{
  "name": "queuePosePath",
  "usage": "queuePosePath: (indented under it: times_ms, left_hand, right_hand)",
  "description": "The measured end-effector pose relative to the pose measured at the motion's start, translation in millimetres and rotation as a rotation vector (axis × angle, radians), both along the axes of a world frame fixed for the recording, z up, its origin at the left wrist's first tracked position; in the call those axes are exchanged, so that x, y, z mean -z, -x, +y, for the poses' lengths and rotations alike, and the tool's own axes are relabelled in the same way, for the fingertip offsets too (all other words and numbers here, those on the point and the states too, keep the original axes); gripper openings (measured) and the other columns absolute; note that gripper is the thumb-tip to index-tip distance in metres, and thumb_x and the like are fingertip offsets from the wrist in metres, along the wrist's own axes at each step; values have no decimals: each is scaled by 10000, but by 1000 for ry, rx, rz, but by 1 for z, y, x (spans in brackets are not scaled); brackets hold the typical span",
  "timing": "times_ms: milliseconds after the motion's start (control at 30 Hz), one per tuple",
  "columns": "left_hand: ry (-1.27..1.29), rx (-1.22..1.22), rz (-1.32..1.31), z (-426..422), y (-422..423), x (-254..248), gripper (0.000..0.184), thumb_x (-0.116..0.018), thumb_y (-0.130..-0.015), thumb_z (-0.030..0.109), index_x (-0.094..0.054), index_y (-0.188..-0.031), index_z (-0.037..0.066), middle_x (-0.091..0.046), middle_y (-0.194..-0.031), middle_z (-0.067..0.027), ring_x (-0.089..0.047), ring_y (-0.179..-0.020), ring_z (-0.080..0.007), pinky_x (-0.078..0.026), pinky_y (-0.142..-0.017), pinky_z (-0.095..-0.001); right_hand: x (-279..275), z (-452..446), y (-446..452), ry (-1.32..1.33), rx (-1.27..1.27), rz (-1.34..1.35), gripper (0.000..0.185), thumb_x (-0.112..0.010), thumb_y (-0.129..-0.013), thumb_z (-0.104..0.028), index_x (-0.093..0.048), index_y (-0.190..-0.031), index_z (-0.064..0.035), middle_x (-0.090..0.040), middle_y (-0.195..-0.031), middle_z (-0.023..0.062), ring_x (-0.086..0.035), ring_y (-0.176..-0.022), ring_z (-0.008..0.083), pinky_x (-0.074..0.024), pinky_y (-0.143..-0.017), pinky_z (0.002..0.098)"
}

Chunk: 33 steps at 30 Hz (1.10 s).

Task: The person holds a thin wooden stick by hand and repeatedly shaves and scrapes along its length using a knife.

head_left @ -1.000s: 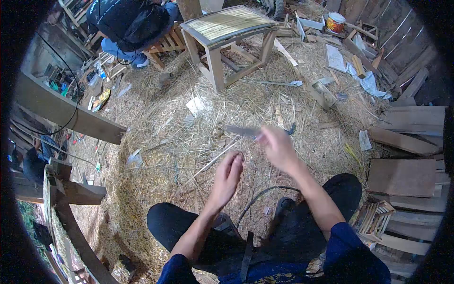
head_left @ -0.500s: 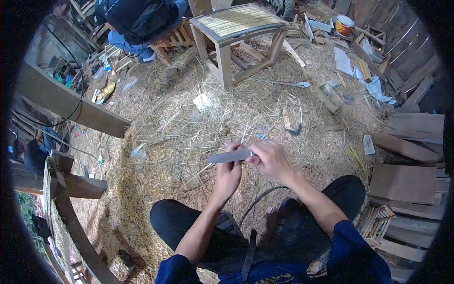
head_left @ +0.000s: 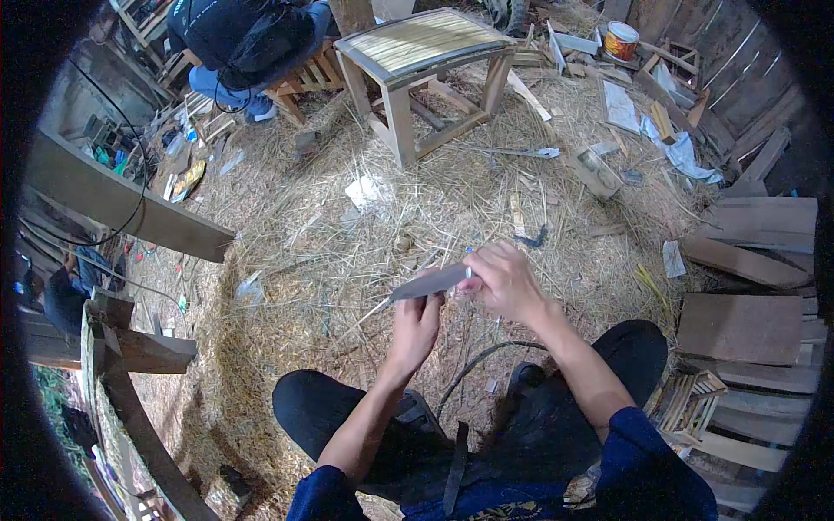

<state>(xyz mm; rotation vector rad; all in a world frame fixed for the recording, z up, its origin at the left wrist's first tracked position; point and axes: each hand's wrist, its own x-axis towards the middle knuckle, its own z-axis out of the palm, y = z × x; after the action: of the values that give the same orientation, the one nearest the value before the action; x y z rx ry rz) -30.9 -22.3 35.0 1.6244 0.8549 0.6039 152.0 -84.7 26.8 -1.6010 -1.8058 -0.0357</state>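
Observation:
My right hand (head_left: 508,280) is closed around the handle of a broad-bladed knife (head_left: 427,283), in front of my knees. The blade points left and tilts down toward its tip, passing over the fingers of my left hand (head_left: 412,334). Those fingers are curled, partly hidden by the blade, around a thin pale strip (head_left: 379,307), perhaps bamboo. The strip sticks out to the lower left beneath the knife. Whether the edge touches the strip I cannot tell.
Straw and shavings cover the floor (head_left: 295,286). Ahead stands a wooden stool (head_left: 401,122) with a slatted top; a person (head_left: 248,43) sits behind it. Boards (head_left: 738,330) lie at right, a wooden beam (head_left: 130,195) crosses at left, and a bucket (head_left: 620,42) stands far right.
The knife has tilted, its tip now lower than its handle end. My right hand has shifted slightly up and right. The whole view has moved a little.

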Motion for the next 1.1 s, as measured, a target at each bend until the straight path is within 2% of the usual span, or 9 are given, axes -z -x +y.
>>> queuePosePath:
  times_ms: [100, 333, 467, 567, 667, 900, 967, 1033, 1100]
  left_hand:
    - [-15, 25, -41, 5, 0, 3, 204, -464, -1003, 166, -562, -1040, -8, -486, -758, 14, -429, -668, -81, -373, -577, -259]
    - [41, 33, -21, 9, -1, -2, 206, -481, -1007, 175, -562, -1016, -14, -504, -771, -6, -445, -678, -87, -390, -610, -263]
    - [132, 72, -156, 3, 10, 1, 189, -480, -1017, 227, -539, -998, 48, -447, -718, 49, -375, -589, -38, -311, -502, -217]
    - [298, 38, -195, 13, 20, 4, 203, -467, -1030, 274, -522, -1040, 79, -397, -690, 65, -325, -552, -17, -258, -463, -198]
    - [438, 1, -268, 17, 13, -4, 175, -434, -1043, 244, -525, -1065, 96, -380, -664, 80, -284, -490, 1, -204, -409, -194]
    - [600, 59, -326, 13, 7, -4, 197, -432, -1045, 273, -527, -1085, 105, -393, -681, 67, -304, -513, -15, -223, -431, -198]
    - [560, 41, -276, 11, 5, -1, 177, -459, -1028, 240, -527, -1051, 78, -389, -662, 51, -311, -513, -43, -247, -444, -223]
    - [548, 36, -245, 7, 4, 7, 177, -476, -1022, 223, -548, -1045, 63, -425, -689, 43, -339, -545, -39, -274, -469, -222]
    - [252, 36, -163, 5, 1, 16, 186, -483, -1019, 203, -562, -1038, 35, -473, -730, 23, -389, -606, -52, -325, -521, -228]
  right_hand:
    - [-3, 0, -13, 11, 57, -45, 295, -645, -854, -360, -581, -867, -73, -577, -734, 71, -573, -713, 272, -427, -667, 395]
    - [-2, 1, -17, 132, 142, -52, 252, -614, -898, -329, -587, -887, -79, -599, -750, 86, -598, -753, 292, -441, -678, 426]
    - [-5, -12, -90, 138, 722, 216, 333, -475, -1005, -343, -596, -933, -42, -616, -739, 145, -599, -674, 345, -435, -640, 477]
    - [-14, -20, -83, -60, 807, 311, 374, -437, -1023, -358, -594, -919, -35, -610, -732, 142, -592, -652, 332, -426, -622, 463]
    - [-23, -16, -49, 137, 625, 253, 412, -418, -1024, -394, -578, -886, -39, -594, -717, 135, -584, -643, 316, -429, -623, 447]
    - [-17, 3, 7, 187, 175, 239, 430, -456, -977, -450, -564, -861, -51, -578, -729, 122, -582, -691, 304, -441, -668, 434]
    - [-5, 3, 16, 171, 90, 167, 538, -388, -979, -537, -574, -874, -42, -590, -744, 126, -585, -698, 309, -434, -663, 425]
    - [-6, -1, 21, 124, 64, 209, 474, -460, -965, -482, -571, -886, -28, -592, -752, 144, -584, -721, 354, -439, -680, 448]
    - [-7, -4, 19, 111, 39, 224, 450, -491, -954, -463, -573, -890, -25, -587, -747, 148, -579, -723, 365, -439, -682, 453]
